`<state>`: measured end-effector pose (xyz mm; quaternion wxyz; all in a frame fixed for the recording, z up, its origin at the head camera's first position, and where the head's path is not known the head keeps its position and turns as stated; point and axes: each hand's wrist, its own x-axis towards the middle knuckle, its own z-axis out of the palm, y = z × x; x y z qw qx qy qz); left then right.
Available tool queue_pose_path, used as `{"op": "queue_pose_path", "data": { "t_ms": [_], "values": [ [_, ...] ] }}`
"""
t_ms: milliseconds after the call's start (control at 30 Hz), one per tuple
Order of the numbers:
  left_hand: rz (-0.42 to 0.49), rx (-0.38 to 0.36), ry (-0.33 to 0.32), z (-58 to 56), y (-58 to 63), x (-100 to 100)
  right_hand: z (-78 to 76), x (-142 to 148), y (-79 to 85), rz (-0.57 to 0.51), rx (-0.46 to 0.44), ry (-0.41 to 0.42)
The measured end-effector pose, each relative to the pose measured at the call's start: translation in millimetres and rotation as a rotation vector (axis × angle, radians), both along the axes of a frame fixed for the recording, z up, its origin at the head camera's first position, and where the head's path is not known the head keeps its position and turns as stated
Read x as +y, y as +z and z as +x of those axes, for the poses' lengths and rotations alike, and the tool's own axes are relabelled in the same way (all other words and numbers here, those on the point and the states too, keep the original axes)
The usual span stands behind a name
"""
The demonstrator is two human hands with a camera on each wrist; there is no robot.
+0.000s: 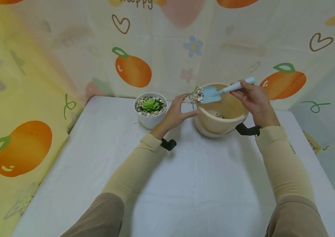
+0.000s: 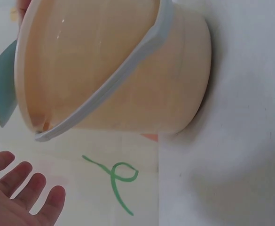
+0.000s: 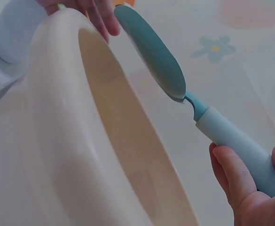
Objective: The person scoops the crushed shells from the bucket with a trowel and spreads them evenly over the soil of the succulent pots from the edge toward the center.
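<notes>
My right hand [image 1: 254, 98] grips the pale handle of a small blue trowel [image 1: 212, 94], held over a cream bucket [image 1: 232, 125]. Small pebbles [image 1: 198, 94] lie on the trowel's blade, toward its tip. In the right wrist view, the fingers [image 3: 236, 172] curl around the handle and the blade's underside shows above the rim. My left hand [image 1: 175, 114] is spread just left of the bucket, below the trowel's tip, with nothing in it. In the left wrist view its fingers [image 2: 36, 186] are apart from the bucket. A few pebbles [image 1: 219, 116] lie inside the bucket.
Left of the bucket, a white pot [image 1: 149, 121] holds a green succulent [image 1: 150, 105] among pebbles, close beside my left hand. A grey bucket handle [image 2: 113, 77] hangs slanting across the bucket's side. Behind the white-covered table [image 1: 191, 184] hangs a fruit-printed cloth [image 1: 167, 49].
</notes>
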<state>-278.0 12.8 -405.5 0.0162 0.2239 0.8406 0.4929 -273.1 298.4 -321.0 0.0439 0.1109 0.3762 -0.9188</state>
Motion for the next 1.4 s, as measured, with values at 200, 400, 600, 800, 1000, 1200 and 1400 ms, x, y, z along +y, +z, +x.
{"op": "queue_pose_path", "data": {
  "t_ms": [200, 400, 600, 800, 1000, 1200, 1400],
  "values": [
    [-0.043, 0.040, 0.015, 3.5, 5.5, -9.0, 0.5, -9.6, 0.5, -0.007, 0.007, -0.002],
    [-0.079, 0.083, 0.032, 6.7, 11.6, -19.9, -1.7, -21.6, 1.8, -0.014, 0.042, 0.029],
    [-0.070, 0.055, 0.060, 7.4, 18.6, -34.6, -4.8, -36.7, 4.6, -0.012, 0.064, 0.045],
    [-0.095, 0.074, 0.072, 4.6, 23.6, -51.8, -8.2, -52.2, 4.9, -0.039, 0.073, 0.058],
    [-0.088, 0.076, 0.090, 1.2, 27.5, -70.2, -11.3, -67.3, 4.6, -0.009, 0.061, 0.051],
    [-0.064, 0.046, 0.109, -3.1, 29.1, -91.0, -16.3, -84.3, 3.9, -0.014, 0.063, 0.054],
    [-0.058, 0.039, 0.129, -10.1, 27.9, -110.1, -19.9, -100.4, 0.7, 0.025, 0.038, 0.029]
  ]
}}
